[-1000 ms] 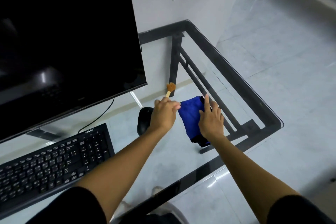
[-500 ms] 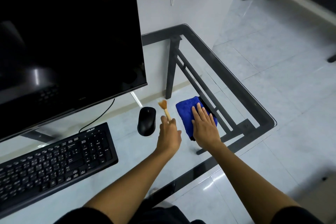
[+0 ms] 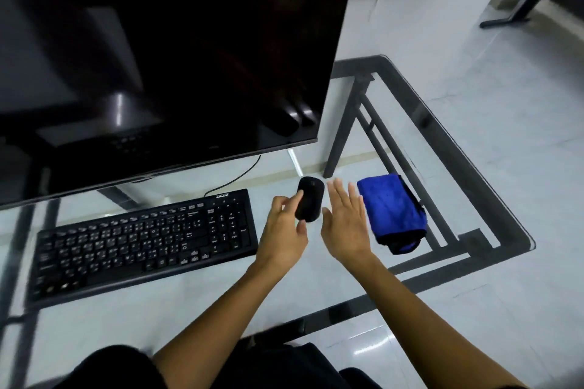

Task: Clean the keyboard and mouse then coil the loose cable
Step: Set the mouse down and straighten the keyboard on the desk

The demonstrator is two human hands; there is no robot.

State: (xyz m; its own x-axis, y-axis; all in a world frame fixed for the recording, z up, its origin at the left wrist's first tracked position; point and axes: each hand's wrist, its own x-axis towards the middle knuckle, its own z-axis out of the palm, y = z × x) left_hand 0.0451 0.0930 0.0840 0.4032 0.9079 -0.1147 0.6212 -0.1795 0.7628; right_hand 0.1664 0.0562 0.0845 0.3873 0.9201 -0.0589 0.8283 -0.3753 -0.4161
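The black mouse (image 3: pixel 311 199) lies on the glass desk, right of the black keyboard (image 3: pixel 142 240). My left hand (image 3: pixel 284 230) grips the mouse from its left side, index finger on its edge and thumb at its near end. Just right of the mouse, my right hand (image 3: pixel 344 224) is held with fingers straight and holds nothing. A folded blue cloth (image 3: pixel 392 211) lies right of that hand, untouched. A thin black cable (image 3: pixel 240 178) runs from the keyboard's far edge up behind the monitor. The small brush is out of sight.
A large dark monitor (image 3: pixel 158 57) stands over the far side of the desk, close above the keyboard. The glass desk's black rim (image 3: pixel 474 167) and metal frame run along the right. Beyond it is pale tiled floor with another desk's leg (image 3: pixel 518 6).
My right hand has lifted off the blue cloth and moved left beside the mouse. My left hand moved onto the mouse, and the brush it held is no longer visible. The view shifted left.
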